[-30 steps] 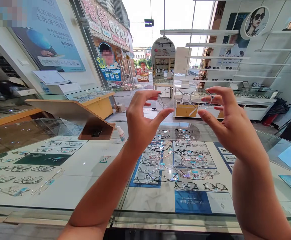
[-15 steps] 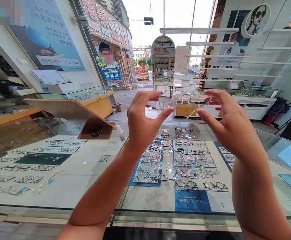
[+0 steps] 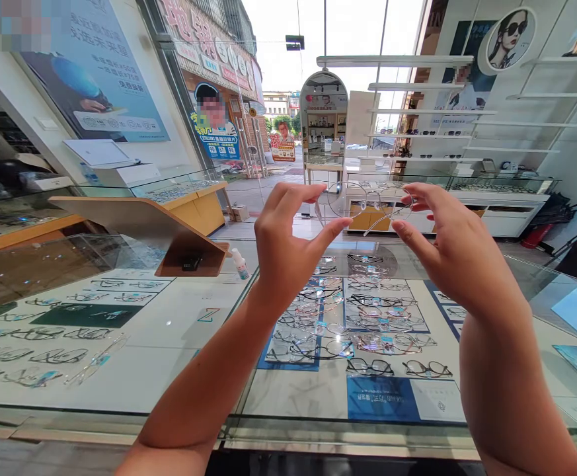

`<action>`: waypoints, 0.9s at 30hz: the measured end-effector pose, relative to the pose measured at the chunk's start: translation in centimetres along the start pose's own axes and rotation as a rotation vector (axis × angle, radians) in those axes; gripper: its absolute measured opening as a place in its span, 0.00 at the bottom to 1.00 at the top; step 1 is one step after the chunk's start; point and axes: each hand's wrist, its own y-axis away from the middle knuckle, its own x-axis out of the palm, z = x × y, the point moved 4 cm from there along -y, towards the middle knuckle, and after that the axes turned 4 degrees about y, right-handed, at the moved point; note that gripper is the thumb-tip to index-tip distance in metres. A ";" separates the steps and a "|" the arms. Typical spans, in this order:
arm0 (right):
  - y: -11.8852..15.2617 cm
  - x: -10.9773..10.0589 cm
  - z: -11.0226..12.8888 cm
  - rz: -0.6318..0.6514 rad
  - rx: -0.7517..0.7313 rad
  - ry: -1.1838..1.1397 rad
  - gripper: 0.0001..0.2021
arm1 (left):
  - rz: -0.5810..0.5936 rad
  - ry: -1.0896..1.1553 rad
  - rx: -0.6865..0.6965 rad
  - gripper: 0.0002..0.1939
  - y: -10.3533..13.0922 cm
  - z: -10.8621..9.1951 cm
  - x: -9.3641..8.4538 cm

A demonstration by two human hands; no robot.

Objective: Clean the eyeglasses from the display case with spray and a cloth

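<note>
Thin glasses, seemingly between both hands

The person's left hand point(image 3: 284, 231) and right hand point(image 3: 459, 241) are both showing bare, with slender fingers and smooth, rounded backs. The bare left forearm point(image 3: 219, 363) is narrowing toward a slim wrist and widening toward the elbow, where a curved skin crease point(image 3: 172, 447) is running across it. The bare right forearm point(image 3: 506, 383) is looking broader and fuller, tapering toward its wrist above the near edge of the glass-topped display counter point(image 3: 288, 390).
</note>
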 end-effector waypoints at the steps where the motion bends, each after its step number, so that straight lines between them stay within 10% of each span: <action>1: 0.0 0.0 0.0 0.002 0.002 0.001 0.24 | -0.002 0.000 0.002 0.21 0.0 0.0 0.0; 27: 0.0 -0.6 0.4 -0.005 0.009 0.006 0.23 | 0.023 0.014 -0.043 0.23 0.2 0.3 0.2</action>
